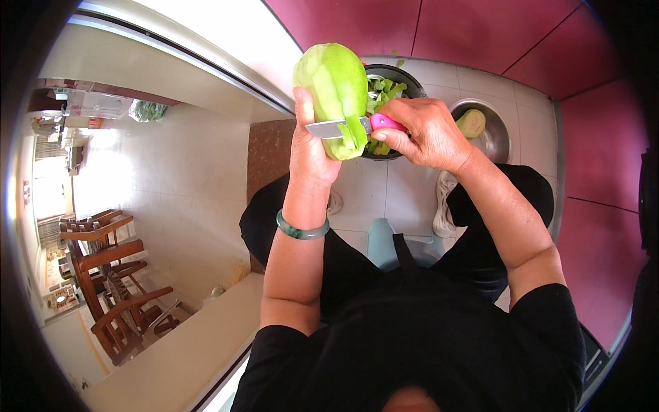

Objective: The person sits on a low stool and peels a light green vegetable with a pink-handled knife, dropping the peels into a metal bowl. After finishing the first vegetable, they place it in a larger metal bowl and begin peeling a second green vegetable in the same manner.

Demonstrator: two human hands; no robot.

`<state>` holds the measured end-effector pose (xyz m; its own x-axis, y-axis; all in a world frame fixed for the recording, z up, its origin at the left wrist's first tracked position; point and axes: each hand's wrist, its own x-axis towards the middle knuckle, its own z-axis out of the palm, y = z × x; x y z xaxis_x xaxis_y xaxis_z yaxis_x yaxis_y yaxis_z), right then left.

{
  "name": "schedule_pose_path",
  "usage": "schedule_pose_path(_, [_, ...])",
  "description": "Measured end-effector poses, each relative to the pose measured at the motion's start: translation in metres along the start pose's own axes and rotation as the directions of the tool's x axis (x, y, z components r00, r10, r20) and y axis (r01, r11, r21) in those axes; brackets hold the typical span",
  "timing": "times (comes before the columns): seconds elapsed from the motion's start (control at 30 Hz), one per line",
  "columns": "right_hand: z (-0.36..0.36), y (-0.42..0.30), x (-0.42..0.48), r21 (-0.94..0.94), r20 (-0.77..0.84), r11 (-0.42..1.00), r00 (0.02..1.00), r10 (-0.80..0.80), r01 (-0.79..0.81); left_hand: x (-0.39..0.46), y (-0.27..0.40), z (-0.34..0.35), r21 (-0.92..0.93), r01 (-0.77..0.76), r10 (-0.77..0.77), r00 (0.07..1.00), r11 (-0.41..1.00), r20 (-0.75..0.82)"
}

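Observation:
My left hand (pixel 310 149) holds a large green gourd (pixel 329 77) upright from below and the side. Its skin is partly peeled, with paler strips showing. In my right hand (pixel 425 131) is a small knife with a pink handle (pixel 385 122). The steel blade (pixel 325 129) lies across the lower part of the gourd, and a strip of green peel (pixel 353 133) hangs over it. Below the hands stands a dark round container (pixel 412 82) with leafy green scraps and peel in it, partly hidden by the gourd and my right hand.
To the right, a stainless steel bowl (pixel 502 136) on the tiled floor holds a peeled pale-green piece (pixel 471 123). A light-blue plastic stool (pixel 381 239) stands between my knees. Pink cabinet panels (pixel 463 31) border the far and right sides. Wooden chairs (pixel 110 257) stand beyond a doorway at left.

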<state>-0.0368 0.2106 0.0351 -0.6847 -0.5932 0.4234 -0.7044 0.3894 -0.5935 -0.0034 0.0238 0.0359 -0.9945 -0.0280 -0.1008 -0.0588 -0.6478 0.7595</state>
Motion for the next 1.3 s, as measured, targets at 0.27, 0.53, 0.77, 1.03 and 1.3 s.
schedule_pose_path(0.27, [-0.006,0.004,0.001,-0.101,-0.022,0.994,0.999,-0.048,0.046,0.005,-0.006,-0.009,-0.052,0.104,-0.103,0.994,0.993,0.018])
schedule_pose_path(0.53, [-0.013,0.008,0.005,-0.173,-0.071,0.984,0.996,-0.048,0.035,-0.001,-0.001,-0.006,0.003,0.132,-0.132,0.991,0.991,-0.022])
schedule_pose_path(0.77, [-0.013,0.006,0.004,-0.181,-0.116,0.982,0.991,-0.072,0.050,-0.002,-0.004,-0.008,-0.033,0.173,-0.173,0.985,0.984,0.001])
schedule_pose_path(1.03, [-0.012,0.005,0.010,-0.193,-0.129,0.981,0.990,-0.063,0.037,-0.004,-0.010,-0.005,-0.027,0.192,-0.193,0.979,0.981,-0.070])
schedule_pose_path(1.3, [-0.023,0.014,0.010,-0.172,-0.102,0.985,0.995,0.008,-0.025,-0.005,-0.014,-0.011,0.020,0.153,-0.151,0.985,0.988,-0.079])
